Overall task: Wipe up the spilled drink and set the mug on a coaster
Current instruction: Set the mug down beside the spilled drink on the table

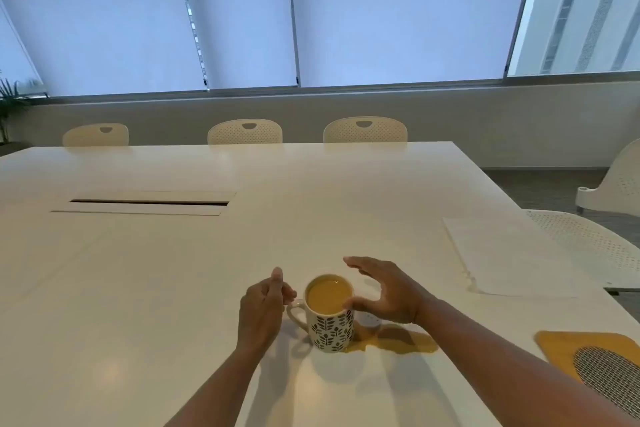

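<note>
Coaster [609,369] at the right edge is cut off. Mug [330,314] stands on the white table [173,270], spill [398,343] touching its right. Left hand [263,305], loosely curled, and right hand [384,291], spread wide, flank it; contact unclear. Blinds [381,10] behind.

A white mug [330,317] with a dark leaf pattern stood upright on the white table, its handle pointing left, nearly full of a yellow-tan drink. A yellow puddle [398,343] of the spilled drink spread on the table from the mug's base toward the right. Well apart, at the table's right edge, lay a mustard-yellow cloth [568,347] and, on it, a round coaster [609,373] with a dark woven pattern.
</note>
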`<action>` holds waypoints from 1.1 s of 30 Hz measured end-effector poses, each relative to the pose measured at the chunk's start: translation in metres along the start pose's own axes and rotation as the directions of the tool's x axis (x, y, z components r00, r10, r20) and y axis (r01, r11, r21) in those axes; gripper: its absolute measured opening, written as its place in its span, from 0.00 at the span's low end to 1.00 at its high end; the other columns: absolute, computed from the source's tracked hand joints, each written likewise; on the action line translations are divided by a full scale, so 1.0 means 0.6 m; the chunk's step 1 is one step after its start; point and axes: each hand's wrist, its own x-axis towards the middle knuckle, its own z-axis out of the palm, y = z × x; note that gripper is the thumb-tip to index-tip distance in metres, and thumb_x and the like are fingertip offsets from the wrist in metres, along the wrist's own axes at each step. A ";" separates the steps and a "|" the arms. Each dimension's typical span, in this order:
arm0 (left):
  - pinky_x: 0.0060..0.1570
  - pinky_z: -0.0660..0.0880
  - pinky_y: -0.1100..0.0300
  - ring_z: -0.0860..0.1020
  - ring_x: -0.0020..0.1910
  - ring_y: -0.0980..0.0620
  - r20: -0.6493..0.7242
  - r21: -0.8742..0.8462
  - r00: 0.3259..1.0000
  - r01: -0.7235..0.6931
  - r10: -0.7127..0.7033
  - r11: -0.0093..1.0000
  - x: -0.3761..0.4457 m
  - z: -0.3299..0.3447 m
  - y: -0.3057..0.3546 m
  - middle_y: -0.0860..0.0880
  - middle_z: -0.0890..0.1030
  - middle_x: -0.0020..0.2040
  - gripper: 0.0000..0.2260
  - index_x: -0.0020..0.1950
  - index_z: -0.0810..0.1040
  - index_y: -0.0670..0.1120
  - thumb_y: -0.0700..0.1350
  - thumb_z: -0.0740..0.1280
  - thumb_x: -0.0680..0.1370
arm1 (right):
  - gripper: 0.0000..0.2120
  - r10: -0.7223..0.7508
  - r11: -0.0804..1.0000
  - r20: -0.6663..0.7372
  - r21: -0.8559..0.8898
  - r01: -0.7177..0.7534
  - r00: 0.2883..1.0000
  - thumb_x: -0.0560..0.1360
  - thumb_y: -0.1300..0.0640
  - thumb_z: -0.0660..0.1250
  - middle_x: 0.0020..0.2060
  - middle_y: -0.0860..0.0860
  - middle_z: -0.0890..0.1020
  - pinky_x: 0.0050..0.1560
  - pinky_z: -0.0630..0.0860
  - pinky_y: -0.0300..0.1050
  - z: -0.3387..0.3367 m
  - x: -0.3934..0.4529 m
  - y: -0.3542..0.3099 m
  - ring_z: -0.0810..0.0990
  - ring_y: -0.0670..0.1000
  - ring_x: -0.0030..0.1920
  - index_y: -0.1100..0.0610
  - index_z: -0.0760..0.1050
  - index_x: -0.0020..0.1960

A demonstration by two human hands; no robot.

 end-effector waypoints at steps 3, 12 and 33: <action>0.49 0.80 0.45 0.84 0.39 0.51 0.016 -0.013 1.000 0.020 -0.019 1.000 -0.013 0.005 0.005 0.51 0.85 0.35 0.27 0.33 0.81 0.46 0.57 0.57 0.84 | 0.48 -0.005 1.000 0.010 -0.005 0.005 1.000 0.61 0.26 0.69 0.70 0.44 0.71 0.66 0.74 0.47 0.015 0.001 -0.003 0.72 0.45 0.67 0.48 0.63 0.73; 0.48 0.81 0.42 0.84 0.39 0.46 0.078 -0.106 0.995 0.078 -0.070 0.991 -0.036 0.018 -0.007 0.48 0.85 0.35 0.25 0.36 0.84 0.44 0.58 0.59 0.83 | 0.42 -0.059 0.985 -0.010 0.162 0.060 0.998 0.60 0.33 0.76 0.61 0.39 0.76 0.63 0.74 0.39 0.036 -0.013 -0.021 0.75 0.38 0.61 0.47 0.67 0.68; 0.47 0.83 0.49 0.80 0.42 0.43 0.268 -0.290 0.960 0.158 -0.079 0.944 -0.051 0.013 0.000 0.38 0.80 0.39 0.21 0.46 0.80 0.34 0.50 0.59 0.84 | 0.34 0.024 0.924 -0.158 0.381 0.038 0.987 0.61 0.46 0.81 0.53 0.42 0.81 0.55 0.76 0.34 0.074 -0.015 -0.030 0.80 0.40 0.55 0.52 0.71 0.62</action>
